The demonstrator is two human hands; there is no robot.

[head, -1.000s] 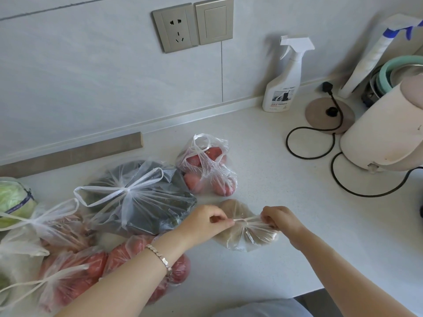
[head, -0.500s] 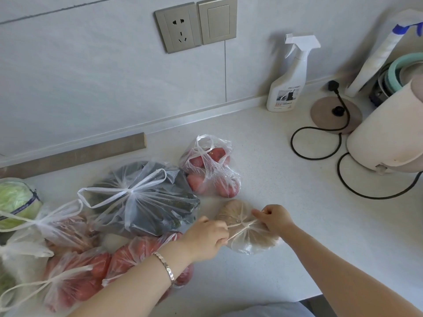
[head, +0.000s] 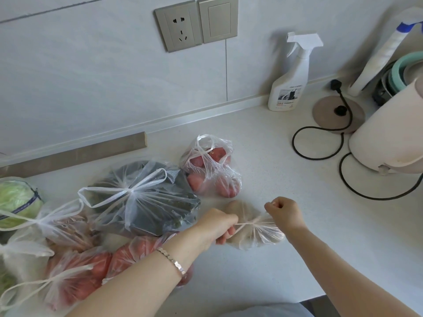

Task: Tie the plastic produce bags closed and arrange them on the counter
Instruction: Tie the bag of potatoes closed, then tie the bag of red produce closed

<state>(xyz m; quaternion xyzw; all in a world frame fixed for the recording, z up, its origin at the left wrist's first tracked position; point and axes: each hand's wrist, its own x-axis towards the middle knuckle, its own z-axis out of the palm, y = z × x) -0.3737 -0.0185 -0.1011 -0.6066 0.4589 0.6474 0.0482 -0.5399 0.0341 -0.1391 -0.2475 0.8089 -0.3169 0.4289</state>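
A left hand (head: 218, 225) and a right hand (head: 285, 212) each pinch one handle of a bag (head: 256, 235) of tan produce, the strands taut across its top. The bag sits on the counter (head: 286, 259) beside a knotted greens bag (head: 146, 200) and a red-produce bag (head: 211, 168).

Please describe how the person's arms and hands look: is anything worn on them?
The left forearm and right forearm are bare, no sleeves in view. The left wrist carries a silver-coloured bracelet of small links. Neither the left hand nor the right hand wears a glove.
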